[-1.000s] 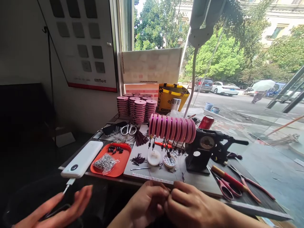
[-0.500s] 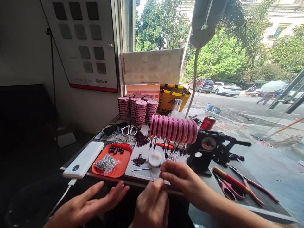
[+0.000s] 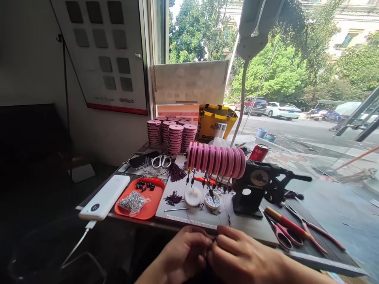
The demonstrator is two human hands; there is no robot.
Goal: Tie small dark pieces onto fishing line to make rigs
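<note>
Low in the view, past the near edge of the table, my two hands meet fingertip to fingertip. My left hand is closed, its thumb and fingers pinched. My right hand is curled beside it, fingers closed against the left fingertips. Something tiny and dark shows between them, too small and covered to name. Just beyond the fingers lies a grey work board with a small bowl of pearly beads, a white round disc and dark short pieces. Pink-ringed spools sit above on a black winder.
An orange tray with a bag of silvery beads and a white power bank lie left. Scissors and pliers lie right. Stacked pink spools, a yellow bag and a red can stand behind.
An open hand at lower left and a fist at centre showed before; now only one hand is left of my right. My right hand has come down from the bead bowl, uncovering it.
</note>
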